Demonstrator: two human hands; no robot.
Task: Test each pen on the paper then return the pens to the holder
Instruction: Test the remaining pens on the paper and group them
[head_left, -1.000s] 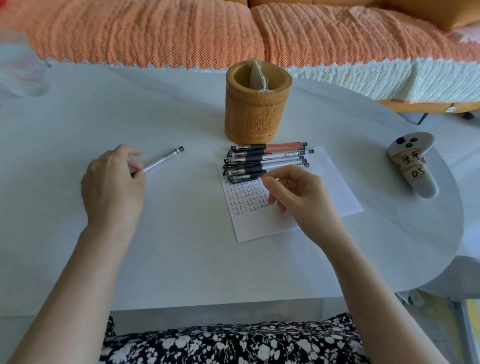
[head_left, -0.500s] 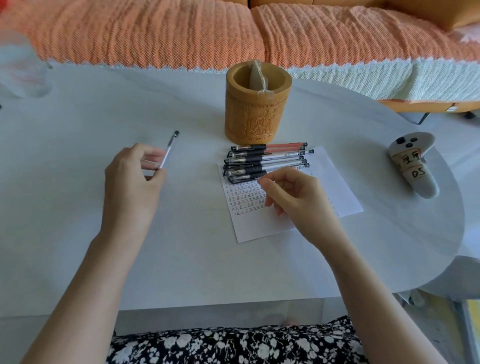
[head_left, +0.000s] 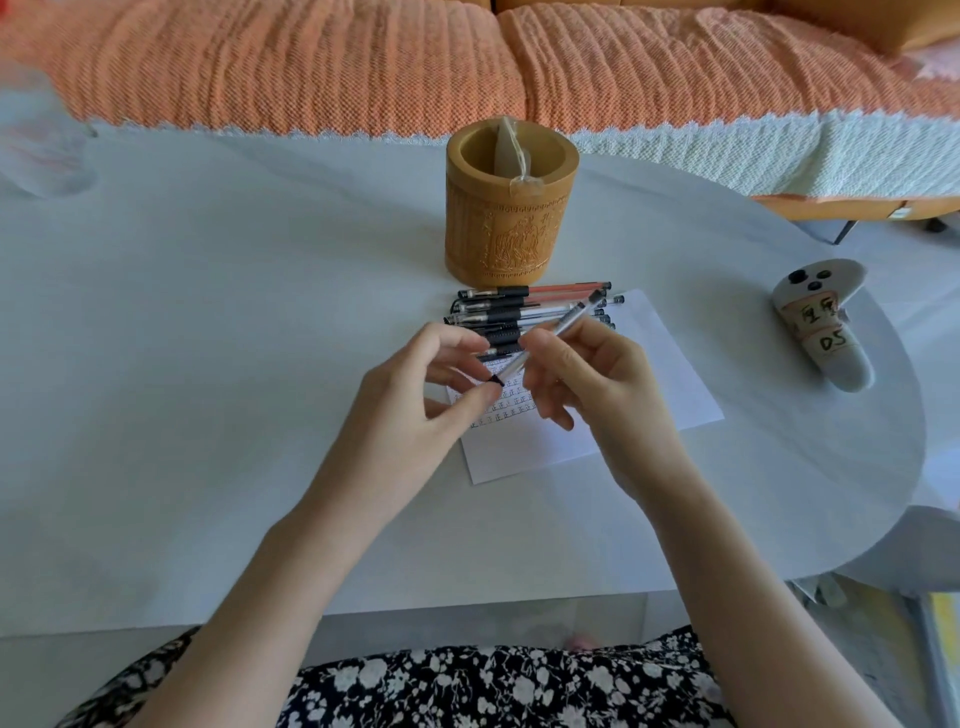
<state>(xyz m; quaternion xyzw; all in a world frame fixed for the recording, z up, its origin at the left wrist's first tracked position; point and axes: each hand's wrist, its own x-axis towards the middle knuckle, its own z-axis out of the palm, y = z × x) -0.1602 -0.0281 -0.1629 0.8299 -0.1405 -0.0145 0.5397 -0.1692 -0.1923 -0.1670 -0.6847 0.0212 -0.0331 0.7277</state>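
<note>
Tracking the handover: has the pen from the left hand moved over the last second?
Yes. The pen has moved right, from well left of the holder to above the paper, held by the left hand and right hand.

Marks on the paper (head_left: 670, 374) are too small to read, and the left edge crops a blurred object (head_left: 39, 150).

One head-worn view looks forward and down, close over the worktop (head_left: 208, 364); sofa (head_left: 311, 57) beyond (wide-angle).
</note>
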